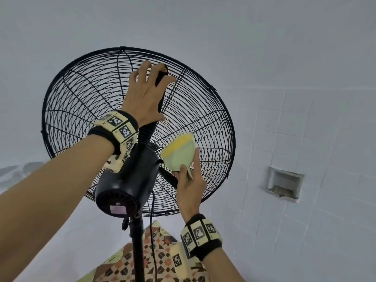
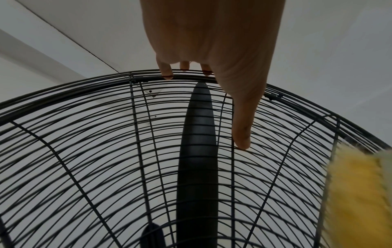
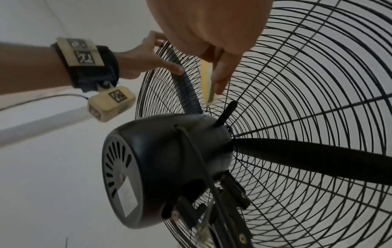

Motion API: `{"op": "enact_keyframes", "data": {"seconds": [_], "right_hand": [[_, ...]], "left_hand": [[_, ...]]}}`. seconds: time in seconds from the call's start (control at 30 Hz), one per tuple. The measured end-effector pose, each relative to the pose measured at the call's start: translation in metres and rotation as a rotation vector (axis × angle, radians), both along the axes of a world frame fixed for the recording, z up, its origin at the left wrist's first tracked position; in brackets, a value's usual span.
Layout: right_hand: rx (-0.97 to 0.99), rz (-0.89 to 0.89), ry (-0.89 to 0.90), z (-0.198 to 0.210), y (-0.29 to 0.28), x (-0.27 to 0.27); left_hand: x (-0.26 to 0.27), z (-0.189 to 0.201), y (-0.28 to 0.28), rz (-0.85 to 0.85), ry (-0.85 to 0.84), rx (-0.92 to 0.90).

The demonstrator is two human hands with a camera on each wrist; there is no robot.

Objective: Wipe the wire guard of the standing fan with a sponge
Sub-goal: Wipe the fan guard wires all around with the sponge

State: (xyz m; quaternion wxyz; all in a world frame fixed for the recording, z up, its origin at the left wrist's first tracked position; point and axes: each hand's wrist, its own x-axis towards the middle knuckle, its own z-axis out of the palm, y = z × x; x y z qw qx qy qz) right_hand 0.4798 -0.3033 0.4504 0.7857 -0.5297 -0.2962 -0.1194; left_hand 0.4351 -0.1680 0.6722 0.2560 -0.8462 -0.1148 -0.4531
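The black standing fan's wire guard (image 1: 81,102) tilts upward, and I see it from behind. My left hand (image 1: 156,92) lies spread on the guard's upper part, fingertips on the wires near the rim and thumb (image 2: 241,142) stretched down over them. My right hand (image 1: 189,161) pinches a yellow and pale green sponge (image 1: 179,151) between thumb and fingers. The sponge sits against the rear wires just right of the black motor housing (image 1: 130,180). It shows blurred at the right edge (image 2: 358,193) of the left wrist view. A dark blade (image 2: 197,151) stands still inside the guard.
The fan's black pole (image 1: 138,251) and power cord (image 1: 151,231) drop to a patterned floor (image 1: 162,261). A white tiled wall with a small recess (image 1: 284,184) stands to the right behind the fan. Plain white wall lies above and to the left.
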Motion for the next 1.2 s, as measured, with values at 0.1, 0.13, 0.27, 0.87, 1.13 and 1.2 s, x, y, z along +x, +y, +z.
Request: {"op": "enact_keyframes", "data": {"seconds": [0.1, 0.13, 0.27, 0.87, 1.13, 1.2], "right_hand": [[0.181, -0.074, 0.024, 0.008, -0.005, 0.003], [0.197, -0.092, 0.020, 0.008, -0.004, 0.005], [-0.023, -0.075, -0.046, -0.004, 0.008, 0.001], [-0.034, -0.063, -0.058, -0.012, 0.020, 0.005], [0.066, -0.065, 0.043, 0.004, 0.013, 0.012], [-0.104, -0.027, -0.031, 0.001, 0.012, 0.010]], "left_hand": [[0.000, -0.001, 0.001, 0.008, -0.003, 0.007], [0.000, 0.000, 0.000, 0.012, -0.004, 0.008], [0.001, 0.000, 0.000, 0.016, 0.002, 0.003], [0.001, -0.001, -0.002, 0.029, -0.004, 0.018], [0.002, -0.002, -0.001, 0.053, -0.007, 0.040], [0.003, -0.001, -0.001, 0.046, -0.005, 0.037]]}}
